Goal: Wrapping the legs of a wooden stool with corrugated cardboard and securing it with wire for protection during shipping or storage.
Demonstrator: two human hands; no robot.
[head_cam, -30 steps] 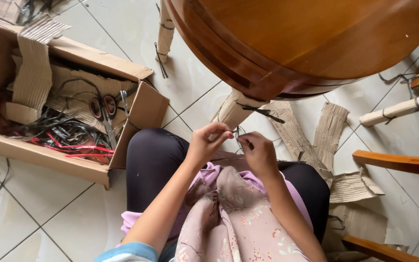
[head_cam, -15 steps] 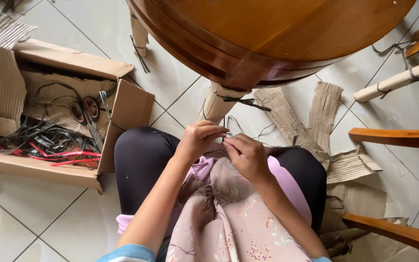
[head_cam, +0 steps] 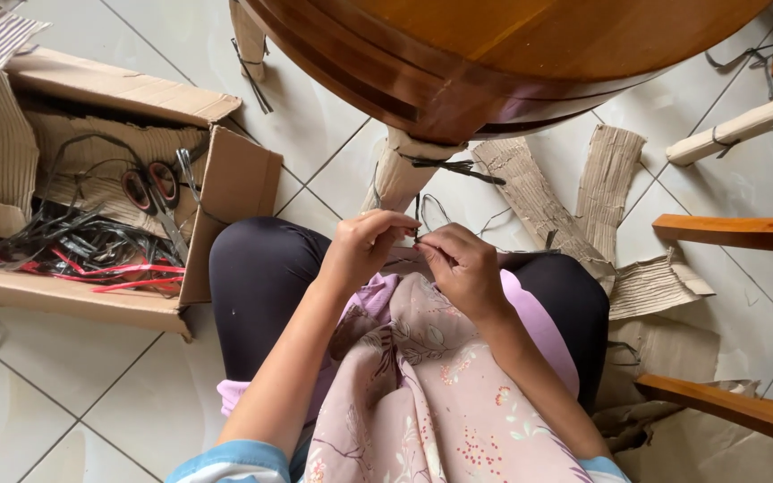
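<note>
Cardboard box [head_cam: 225,192]: sits open on the tiled floor at far left, just beside the person's knee; a tangle of black and red ties [head_cam: 91,255] fills it, with red-handled scissors [head_cam: 152,192] lying on top; the blades point toward the knee, so a blind reach for a spare tie could, I judge, meet them.

Left hand [head_cam: 361,250]: fingertips pressed together, pinching the lower part of the thin black tie [head_cam: 418,215]; the pinch looks shallow, so the tie may slip free if it is pulled sideways.

Thin black tie: rises upright out of the gap between the two hands, its free end above both sets of fingertips; its lower end is hidden inside the pinch; being so thin, it could kink or snap if twisted hard.

Right hand [head_cam: 462,266]: touching the left at the fingertips, curled and closed on the same tie from the other side; whether thumb or forefinger bears on it I cannot tell.

Wrapped table leg [head_cam: 400,179]: just beyond the hands, cardboard-covered, with another black tie [head_cam: 454,167] knotted around it; a loose knot there could let the wrap slide.

Corrugated scraps [head_cam: 583,215]: strewn on the floor at right, near the knee; a slipping hazard, likely.
</note>
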